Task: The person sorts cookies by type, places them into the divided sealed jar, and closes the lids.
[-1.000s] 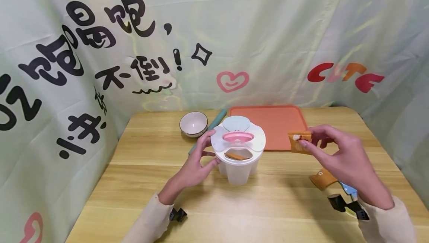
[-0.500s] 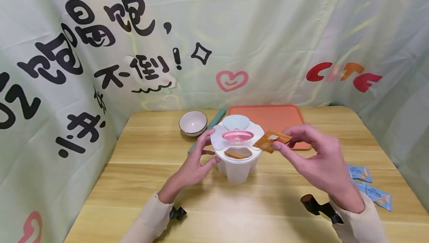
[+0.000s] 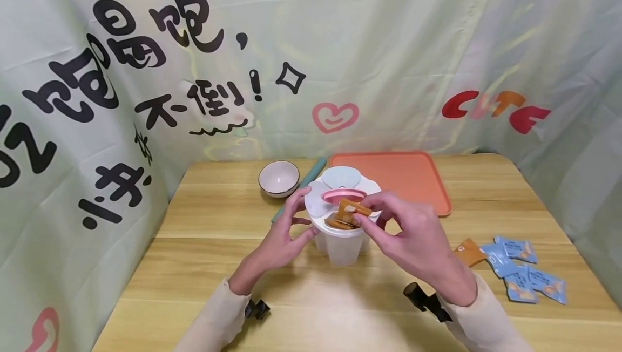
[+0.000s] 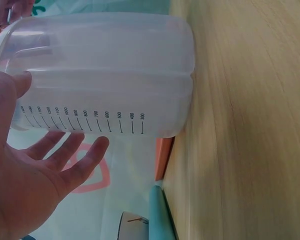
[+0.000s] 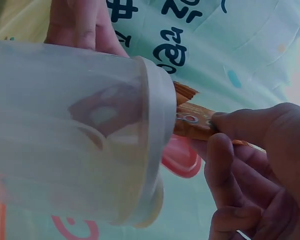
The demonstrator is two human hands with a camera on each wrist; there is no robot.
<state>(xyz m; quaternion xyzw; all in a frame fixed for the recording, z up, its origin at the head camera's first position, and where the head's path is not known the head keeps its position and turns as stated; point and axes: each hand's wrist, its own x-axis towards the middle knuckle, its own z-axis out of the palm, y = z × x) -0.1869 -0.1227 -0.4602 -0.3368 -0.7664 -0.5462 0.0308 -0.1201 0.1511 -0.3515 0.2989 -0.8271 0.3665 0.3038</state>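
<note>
A translucent plastic container (image 3: 342, 246) with a white lid and pink handle (image 3: 335, 196) stands upright on the table. My left hand (image 3: 279, 241) holds it near the rim, thumb on the near side; the left wrist view shows measuring marks on its wall (image 4: 90, 90). Thumb and fingers of my right hand (image 3: 413, 233) pinch an orange snack packet (image 3: 352, 210) at the opening in the lid. Another orange packet (image 3: 336, 224) pokes up in that opening. Through the cloudy wall, the right wrist view shows dark shapes that I cannot make out.
Several blue packets (image 3: 502, 260) and an orange packet (image 3: 470, 252) lie on the right of the wooden table. Behind the container are a small white bowl (image 3: 279, 176), a teal stick (image 3: 313, 172) and an orange tray (image 3: 408, 179). A printed curtain (image 3: 389, 60) hangs behind.
My right hand has carried the orange packet leftward from beside the container to the lid's opening. The packets on the right have come into view. My left hand stays on the container.
</note>
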